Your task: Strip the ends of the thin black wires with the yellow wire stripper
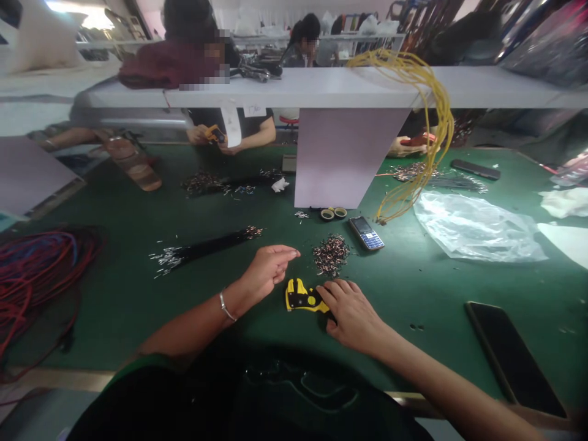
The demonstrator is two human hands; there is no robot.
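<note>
My right hand (351, 312) is wrapped round the handles of a yellow and black wire stripper (303, 299), its jaws pointing left. Just left of the tool, my left hand (269, 266) has its fingers pressed together, with the index finger stretched to the right. Whatever sits between those fingertips, if anything, is too small to make out. Beyond the stripper lies a pile of short stripped wire ends (331, 254). A bundle of black wires (214, 244) with bare ends rests behind my left hand.
A keypad phone (366, 234), tape rolls (333, 213) and a clear plastic bag (478, 226) lie farther back. Yellow wires (434, 104) hang from a white shelf (257, 92). At right is a smartphone (514, 358); at left, red and blue wires (37, 269). Co-workers' hands work opposite.
</note>
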